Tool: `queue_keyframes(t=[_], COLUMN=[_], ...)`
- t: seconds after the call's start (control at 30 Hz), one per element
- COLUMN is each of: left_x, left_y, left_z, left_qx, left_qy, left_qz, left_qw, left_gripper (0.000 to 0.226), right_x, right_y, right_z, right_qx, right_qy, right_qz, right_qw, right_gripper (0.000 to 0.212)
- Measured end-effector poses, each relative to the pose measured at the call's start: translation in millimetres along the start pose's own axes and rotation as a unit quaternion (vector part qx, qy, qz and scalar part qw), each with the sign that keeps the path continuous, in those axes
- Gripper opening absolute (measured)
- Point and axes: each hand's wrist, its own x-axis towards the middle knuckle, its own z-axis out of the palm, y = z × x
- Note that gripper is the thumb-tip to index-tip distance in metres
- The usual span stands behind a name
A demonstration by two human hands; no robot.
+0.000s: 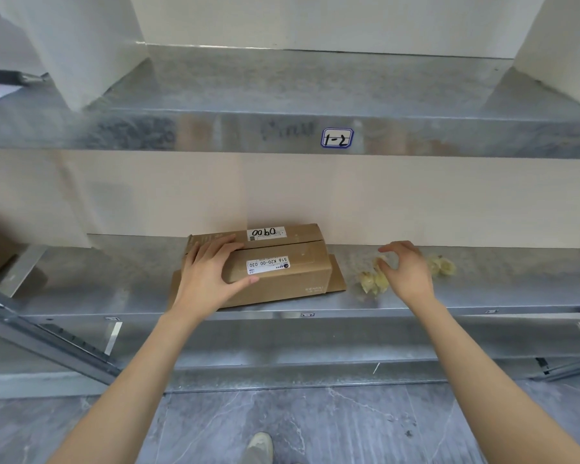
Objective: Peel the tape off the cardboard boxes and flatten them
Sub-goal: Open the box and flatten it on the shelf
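The steel shelf (482, 298) at about waist height carries everything the job concerns, under a higher shelf tagged with a handwritten label (337, 138). On it lie two brown cardboard boxes, the rear box (292, 233) against the wall and the front box (282, 274) touching it. Both rest on a flattened sheet of cardboard (338, 279) that sticks out to the right. Both boxes are closed, so I cannot see whether anything is inside. The left hand (208, 272) grips the left end of the front box, fingers over its top and thumb on its front face. The right hand (406, 269) hovers with loosely curved fingers, holding nothing, over the crumpled yellowish tape wads (374, 281) lying beside the boxes. I judge one box already flattened and the front box next. It wants pulling forward and its seam tape found, then picked up at an edge.
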Motion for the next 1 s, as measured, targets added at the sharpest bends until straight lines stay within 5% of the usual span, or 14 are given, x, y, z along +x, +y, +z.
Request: queue_keyframes(t=[0.2,0.5,0.7,1.0], left_x=[-4,-20,-24,-22], left_y=[0,-18,-19,6], left_z=[-10,-28,-33,-50], left_qx=[0.012,-0.003,-0.029,-0.144], left_qy=[0.022,0.011,-0.001,0.069], left_qz=[0.003,-0.047,-0.058,-0.123], left_qw=[1.000,0.999,0.998,0.979], left_gripper=[0.076,0.077,0.073,0.032], right_x=[0,-3,-7,-19], right_y=[-53,-100,-98,-114], right_z=[7,29,26,28], right_qx=[0.088,0.072,0.068,0.028], right_qy=[-0.080,-0.196,-0.159,-0.077], right_qz=[-0.063,-0.135,-0.150,-0.120], right_qw=[0.991,0.969,0.973,0.989], right_gripper=[0.024,0.084,0.077,0.055])
